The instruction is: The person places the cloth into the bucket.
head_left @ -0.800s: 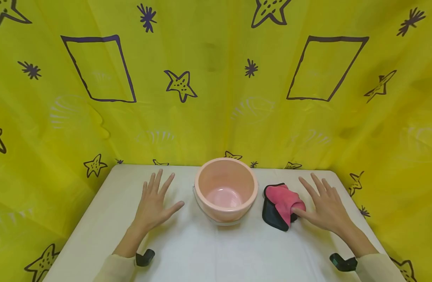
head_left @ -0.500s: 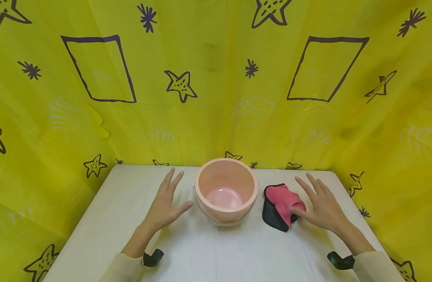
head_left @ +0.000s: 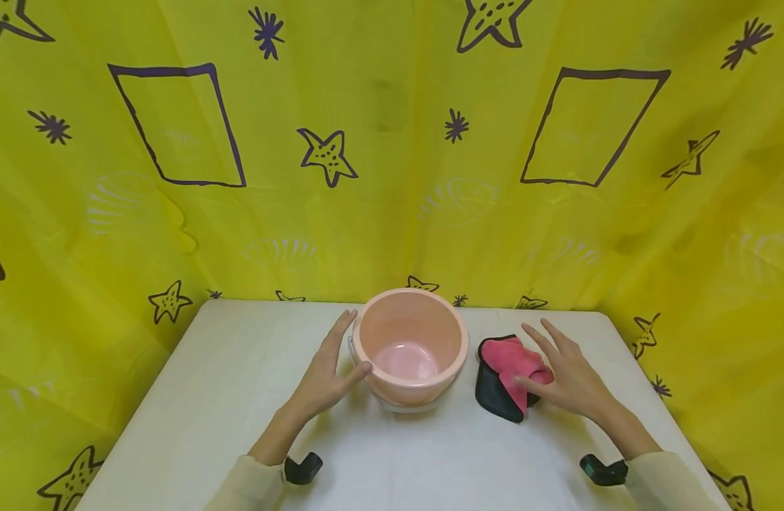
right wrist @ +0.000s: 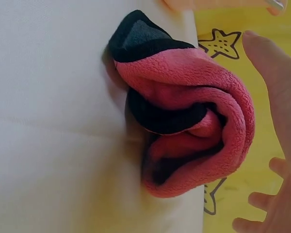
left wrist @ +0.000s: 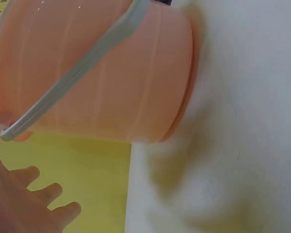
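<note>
on the white counter (head_left: 238,397), near its far edge, a pink bucket (head_left: 410,345) stands upright with its grey handle (left wrist: 72,73) folded down. left hand (head_left: 324,376) lies against its left wall, fingers straight, thumb touching, seemingly to steady it, gripping nothing. right hand (head_left: 567,376) rests spread, thumb touching the rolled pink-and-black cloth (head_left: 508,370) just right of the bucket, not pinching. yellow star-printed curtain (head_left: 392,156) walls round; nothing blocks either hand.
</note>
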Available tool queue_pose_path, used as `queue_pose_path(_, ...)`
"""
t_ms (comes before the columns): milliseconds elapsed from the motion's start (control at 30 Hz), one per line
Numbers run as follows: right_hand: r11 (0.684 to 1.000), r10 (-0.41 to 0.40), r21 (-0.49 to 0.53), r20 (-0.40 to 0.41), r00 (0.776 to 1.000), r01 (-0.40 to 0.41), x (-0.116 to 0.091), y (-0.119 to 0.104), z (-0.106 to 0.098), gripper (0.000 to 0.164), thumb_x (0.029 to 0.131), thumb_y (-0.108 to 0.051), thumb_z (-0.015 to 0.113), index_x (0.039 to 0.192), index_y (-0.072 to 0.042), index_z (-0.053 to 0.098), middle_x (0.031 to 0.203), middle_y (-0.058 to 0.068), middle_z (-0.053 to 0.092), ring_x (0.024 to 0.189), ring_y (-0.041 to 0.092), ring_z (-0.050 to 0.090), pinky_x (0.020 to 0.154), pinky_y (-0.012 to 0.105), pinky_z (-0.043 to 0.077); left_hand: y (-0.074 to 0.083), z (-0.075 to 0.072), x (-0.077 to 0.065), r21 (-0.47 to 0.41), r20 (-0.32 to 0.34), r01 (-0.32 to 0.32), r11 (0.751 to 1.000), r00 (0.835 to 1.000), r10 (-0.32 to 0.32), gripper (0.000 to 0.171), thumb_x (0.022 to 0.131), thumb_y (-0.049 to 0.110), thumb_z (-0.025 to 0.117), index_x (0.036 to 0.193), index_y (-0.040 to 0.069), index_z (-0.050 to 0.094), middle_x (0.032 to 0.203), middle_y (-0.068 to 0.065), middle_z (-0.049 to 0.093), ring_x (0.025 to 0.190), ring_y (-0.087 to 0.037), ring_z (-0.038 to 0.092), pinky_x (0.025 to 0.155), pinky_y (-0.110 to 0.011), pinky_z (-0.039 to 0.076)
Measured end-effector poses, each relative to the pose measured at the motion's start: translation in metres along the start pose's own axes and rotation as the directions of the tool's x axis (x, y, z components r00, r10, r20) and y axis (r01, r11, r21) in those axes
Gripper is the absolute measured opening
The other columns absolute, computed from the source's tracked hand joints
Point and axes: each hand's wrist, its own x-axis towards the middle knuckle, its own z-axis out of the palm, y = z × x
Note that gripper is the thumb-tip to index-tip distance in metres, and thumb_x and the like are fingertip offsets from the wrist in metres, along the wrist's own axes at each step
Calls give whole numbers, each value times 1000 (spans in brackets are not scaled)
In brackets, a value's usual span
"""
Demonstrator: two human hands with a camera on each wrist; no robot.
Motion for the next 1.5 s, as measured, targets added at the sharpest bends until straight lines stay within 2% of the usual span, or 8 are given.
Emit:
queue_pose_path(167,993,76,87,72,994,-82,-1,-2,8,97,78,-62,71,156,-29,23,159,19,16,133,55,24,84,82,32,-1,5,-1,-62,1,15,998,1000,-15,81,90,45,64,156,30,18,159,8,24,146,-21,23,114,-57,24)
queue_pose_path(300,979,95,171,92,991,-109,-2,-1,17,92,79,-57,73,153,-25,30,156,23,21,129,56,29,82,76,42,-3,8,-1,-116,13,25,993,1000,-23,79,91,43,64,155,33,19,159,9,25,146,-23,25,111,-59,27)
queue_pose_path(400,967,91,228,104,990,-113,-4,1,24,87,80,-53,74,151,-22,34,153,26,25,127,55,32,83,71,46,-5,9,0,-153,27,29,988,999,-25,78,91,40,65,154,35,19,159,10,24,145,-24,26,110,-57,32)
queue_pose_path(633,953,67,289,96,993,-92,-7,4,34,90,80,-50,76,152,-19,33,148,25,32,126,50,36,88,70,45,-9,12,1,-235,61,46,971,998,-32,78,93,35,64,154,38,16,159,10,23,143,-28,31,110,-50,35)
queue_pose_path(933,962,70,255,96,993,-92,-5,4,38,87,78,-43,81,149,-19,36,143,21,40,119,44,40,83,63,50,-11,16,0,-286,61,63,956,997,-47,78,94,24,64,154,37,16,158,6,26,141,-29,35,110,-49,36)
queue_pose_path(1233,964,26,261,100,995,-51,0,3,32,79,79,-32,82,147,-27,42,135,17,52,114,37,49,86,59,49,23,-2,-1,-319,89,88,944,994,-63,76,94,17,62,156,17,17,157,-13,29,138,-37,37,110,-52,35)
queue_pose_path(1333,963,8,267,88,996,-32,2,3,30,76,78,-28,83,144,-25,46,128,15,56,111,34,53,86,57,50,22,-1,-1,-326,84,80,942,995,-56,77,94,16,62,156,17,17,156,-15,31,137,-39,39,109,-55,35)
queue_pose_path(1500,960,9,277,78,997,-30,4,1,28,71,77,-20,84,140,-23,51,122,14,60,109,34,56,87,56,51,-2,12,-1,-330,70,82,940,996,-62,77,94,24,64,154,34,17,157,-4,31,136,-35,41,109,-54,35)
